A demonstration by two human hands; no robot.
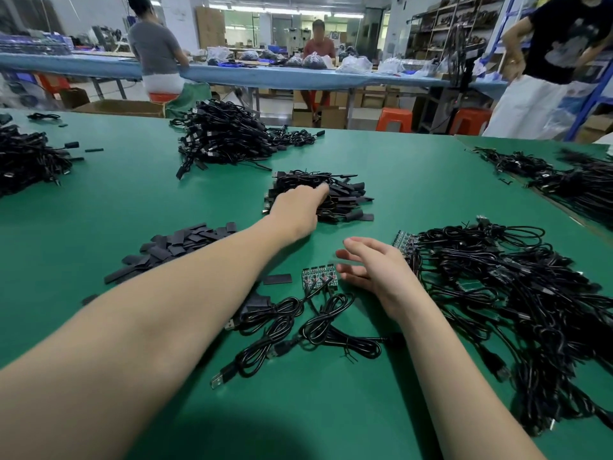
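Head view: at centre frame the left hand (pixel 297 210) reaches into the pile of sleeved cables (pixel 345 197); I cannot tell whether its fingers grip anything. The cables look light, floppy and tangle-prone, best pinched at a stiff sleeve. Lower centre, the right hand (pixel 374 270) hovers, fingers relaxed and empty, beside the circuit boards (pixel 320 277).

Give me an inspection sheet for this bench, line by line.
Surface: green mat, flat.
Job's things: middle pile of sleeved cables; strip of small circuit boards near the front.
Clutter: heap of loose black sleeves; one stray sleeve.
Grippers: left hand reaches onto the middle pile, grip hidden; right hand open beside the board strip.
Cables: tangled heap at right; coiled USB leads in front; more piles farther off.
Surroundings: people at a blue bench, orange stools, boxes.
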